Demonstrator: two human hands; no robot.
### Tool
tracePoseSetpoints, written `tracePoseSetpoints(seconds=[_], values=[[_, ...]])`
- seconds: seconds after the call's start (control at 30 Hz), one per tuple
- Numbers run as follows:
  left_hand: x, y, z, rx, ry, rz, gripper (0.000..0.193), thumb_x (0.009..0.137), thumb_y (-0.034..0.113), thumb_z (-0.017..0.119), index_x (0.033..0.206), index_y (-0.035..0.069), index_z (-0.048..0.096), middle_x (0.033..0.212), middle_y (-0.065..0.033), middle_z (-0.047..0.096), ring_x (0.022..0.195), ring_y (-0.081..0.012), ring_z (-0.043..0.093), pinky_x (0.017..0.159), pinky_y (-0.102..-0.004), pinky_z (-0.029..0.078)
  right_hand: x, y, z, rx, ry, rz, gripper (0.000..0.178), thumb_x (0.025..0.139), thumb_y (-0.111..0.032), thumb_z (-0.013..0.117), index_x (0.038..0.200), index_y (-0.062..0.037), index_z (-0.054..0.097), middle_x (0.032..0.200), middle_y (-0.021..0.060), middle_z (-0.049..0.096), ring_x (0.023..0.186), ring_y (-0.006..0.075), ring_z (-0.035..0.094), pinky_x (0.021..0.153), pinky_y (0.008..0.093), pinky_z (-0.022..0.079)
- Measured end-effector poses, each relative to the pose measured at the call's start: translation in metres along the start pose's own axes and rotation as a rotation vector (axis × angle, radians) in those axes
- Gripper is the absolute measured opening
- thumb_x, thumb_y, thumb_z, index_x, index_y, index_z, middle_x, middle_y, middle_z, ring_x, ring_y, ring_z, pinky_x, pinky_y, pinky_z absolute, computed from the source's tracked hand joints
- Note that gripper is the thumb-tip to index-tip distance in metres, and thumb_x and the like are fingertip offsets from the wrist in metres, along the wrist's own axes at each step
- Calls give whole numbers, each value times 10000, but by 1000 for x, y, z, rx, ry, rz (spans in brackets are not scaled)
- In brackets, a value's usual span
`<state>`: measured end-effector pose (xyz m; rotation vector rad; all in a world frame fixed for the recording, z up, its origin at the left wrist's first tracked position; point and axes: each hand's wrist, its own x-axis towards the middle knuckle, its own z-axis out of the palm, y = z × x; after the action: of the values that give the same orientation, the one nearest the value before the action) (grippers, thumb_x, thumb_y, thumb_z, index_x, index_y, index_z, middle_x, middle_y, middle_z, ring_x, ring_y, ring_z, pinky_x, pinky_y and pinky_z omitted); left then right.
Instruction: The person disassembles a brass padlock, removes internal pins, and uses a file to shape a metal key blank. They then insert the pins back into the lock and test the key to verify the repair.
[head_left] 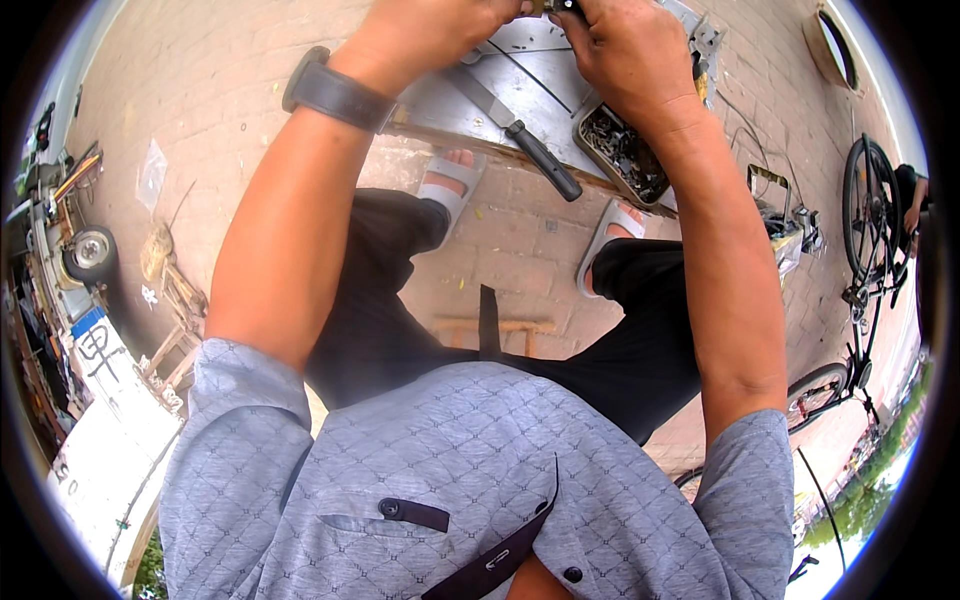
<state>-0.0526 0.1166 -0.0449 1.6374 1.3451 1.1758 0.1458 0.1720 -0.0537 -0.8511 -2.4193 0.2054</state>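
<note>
My left hand and my right hand meet at the top edge over a low metal-topped bench. Both are closed around a small dark and brass-coloured piece; the frame cuts it off, so its kind is unclear. Below them lies a knife, its black handle jutting past the bench's near edge and its blade pointing up-left. A thin dark rod rests beside the blade. Under my right wrist, a rectangular tin holds many small dark metal parts.
Right of the bench stand a metal frame and a black bicycle, with another person's hand nearby. A round basin is at the far right. Leftward are a small wheel, a wooden chair and a white board.
</note>
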Motion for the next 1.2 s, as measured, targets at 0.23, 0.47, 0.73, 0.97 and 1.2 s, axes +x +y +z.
tracePoseSetpoints(seconds=[0.23, 0.47, 0.73, 0.97, 1.2], values=[[5, 1, -2, 48, 20, 10, 222, 897, -101, 686, 1098, -41, 759, 979, -98, 784, 912, -135, 725, 832, -278, 590, 2, 2, 0, 23, -9, -8, 113, 928, -133, 688, 952, -39, 630, 889, 202, 678, 789, 429, 685, 681, 515, 553], [5, 8, -4, 41, 12, 9, 215, 903, -70, 710, 1112, -45, 756, 988, -118, 777, 923, -148, 726, 846, -286, 588, 5, 1, -3, 48, 3, -40, 124, 926, -123, 697, 1014, -47, 654, 899, 195, 682, 814, 421, 684, 703, 509, 552], [1, 17, -22, -192, -83, -184, 251, 951, 42, 731, 1173, -74, 727, 994, -99, 764, 904, -164, 709, 825, -291, 578, 12, -8, -22, 199, -62, -87, 83, 939, -94, 695, 992, -35, 672, 875, 198, 686, 788, 433, 668, 687, 489, 536], [-2, 33, -28, -316, -67, -411, 254, 986, 118, 723, 1158, -68, 729, 944, -79, 744, 795, -106, 648, 722, -257, 538, 19, -15, -35, 463, -280, 212, 138, 1007, -105, 661, 899, -20, 662, 705, 101, 642, 612, 246, 634, 577, 366, 508], [-9, 38, -35, -314, -95, -353, 216, 971, 99, 751, 1118, -59, 736, 854, -52, 721, 715, -96, 643, 630, -252, 524, 23, -23, -44, 589, -334, 245, 197, 1033, -104, 642, 857, -16, 647, 656, 26, 596, 571, 117, 587, 527, 307, 474]])
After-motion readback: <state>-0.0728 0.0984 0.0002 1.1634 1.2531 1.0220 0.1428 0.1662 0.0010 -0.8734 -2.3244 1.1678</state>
